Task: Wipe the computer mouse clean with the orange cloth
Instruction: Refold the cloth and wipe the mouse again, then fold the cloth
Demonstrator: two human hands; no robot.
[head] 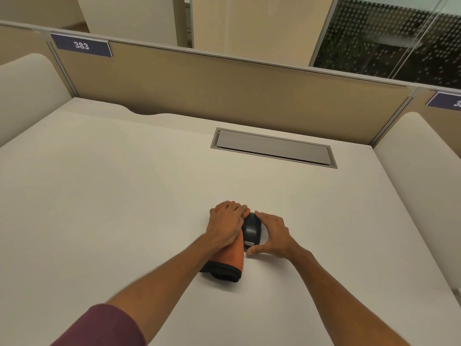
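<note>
A black computer mouse (pixel 251 230) with a small white label sits on the white desk (pixel 124 196), near its front middle. My right hand (pixel 273 236) cups the mouse from the right, thumb at its near end and fingers along its far side. My left hand (pixel 227 223) grips the orange cloth (pixel 233 258) and presses it against the mouse's left side. The cloth has a dark edge and trails back toward me under my left wrist. Its front part is hidden under my hand.
A grey cable hatch (pixel 273 147) is set into the desk at the back right. A beige partition (pixel 224 88) with a number plate "383" (pixel 81 45) runs along the far edge. Rounded white side panels (pixel 424 176) flank the desk on both sides.
</note>
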